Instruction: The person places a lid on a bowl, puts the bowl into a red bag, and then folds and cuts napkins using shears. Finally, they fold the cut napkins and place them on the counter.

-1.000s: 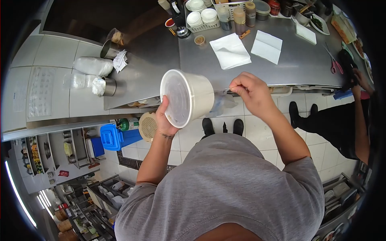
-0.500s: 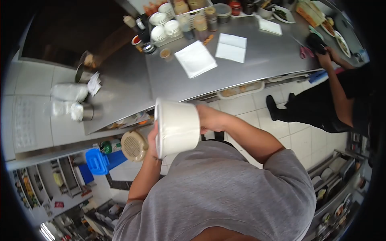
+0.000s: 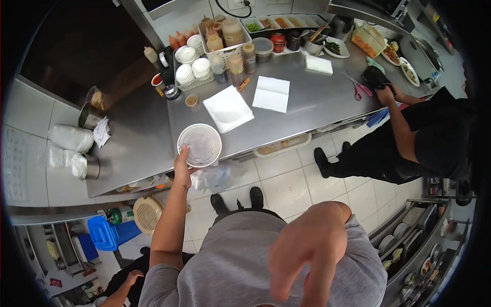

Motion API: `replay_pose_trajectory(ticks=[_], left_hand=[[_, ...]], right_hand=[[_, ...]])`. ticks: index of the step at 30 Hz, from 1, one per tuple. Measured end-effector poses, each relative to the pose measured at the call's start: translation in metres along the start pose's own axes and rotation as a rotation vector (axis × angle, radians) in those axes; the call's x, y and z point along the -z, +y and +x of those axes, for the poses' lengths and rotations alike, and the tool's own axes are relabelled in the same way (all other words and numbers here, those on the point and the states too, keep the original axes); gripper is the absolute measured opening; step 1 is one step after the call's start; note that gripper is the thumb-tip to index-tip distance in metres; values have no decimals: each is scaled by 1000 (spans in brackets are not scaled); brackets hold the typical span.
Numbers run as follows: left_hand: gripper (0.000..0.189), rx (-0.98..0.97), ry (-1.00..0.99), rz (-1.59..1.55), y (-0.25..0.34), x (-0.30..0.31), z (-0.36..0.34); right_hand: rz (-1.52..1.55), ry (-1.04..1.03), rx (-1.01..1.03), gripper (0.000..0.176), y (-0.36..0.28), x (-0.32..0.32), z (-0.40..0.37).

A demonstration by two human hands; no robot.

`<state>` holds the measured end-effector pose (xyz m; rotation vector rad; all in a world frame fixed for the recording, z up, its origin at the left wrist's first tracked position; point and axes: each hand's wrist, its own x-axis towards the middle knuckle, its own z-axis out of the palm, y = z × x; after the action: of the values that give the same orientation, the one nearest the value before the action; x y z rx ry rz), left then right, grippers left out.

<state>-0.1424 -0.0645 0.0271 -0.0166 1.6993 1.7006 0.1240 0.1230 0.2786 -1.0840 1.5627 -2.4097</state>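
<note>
My left hand (image 3: 183,166) grips a white paper bowl with a clear plastic lid (image 3: 200,145), thumb on top near the rim. The bowl is at the counter's front edge, its lid facing up at me. Just below it in this view hangs a translucent plastic bag (image 3: 217,175). Large and blurred, my right hand (image 3: 309,245) is raised close to the camera over my chest. It holds nothing, and its fingers are apart and bent downward. Beyond the bowl, white paper sheets (image 3: 228,108) lie on the steel counter (image 3: 146,138).
White cups (image 3: 193,69) and sauce bottles (image 3: 235,66) stand at the back. Pink-handled scissors (image 3: 360,91) lie to the right. There, a person in black (image 3: 409,138) works with a dark object. Another person's arm (image 3: 125,287) shows at lower left.
The bowl has moved from near my chest toward the counter and now shows its lid. My right hand has let go and risen toward the camera. The view has shifted.
</note>
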Motion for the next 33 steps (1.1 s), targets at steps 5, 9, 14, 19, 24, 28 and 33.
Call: replay_pose_trajectory(ticks=[5, 9, 14, 19, 24, 28, 33], left_hand=[[57, -206, 338, 373, -43, 42, 80], [43, -627, 464, 1041, -61, 62, 90], [51, -375, 579, 1371, -43, 24, 65], [77, -412, 499, 1413, -42, 27, 65], [79, -459, 435, 1462, -43, 37, 68], [79, -405, 420, 1428, -43, 42, 73], [74, -397, 427, 1395, -39, 37, 70]], right_hand=[[-90, 265, -165, 29, 47, 30, -25], [129, 527, -664, 36, 170, 87, -92], [-1058, 517, -842, 36, 351, 136, -173], [-1137, 692, -575, 28, 428, 205, -124], [-1286, 856, -756, 27, 467, 280, -104], [-1382, 948, -991, 26, 474, 333, -125], [-1398, 973, -1095, 26, 482, 365, -131]])
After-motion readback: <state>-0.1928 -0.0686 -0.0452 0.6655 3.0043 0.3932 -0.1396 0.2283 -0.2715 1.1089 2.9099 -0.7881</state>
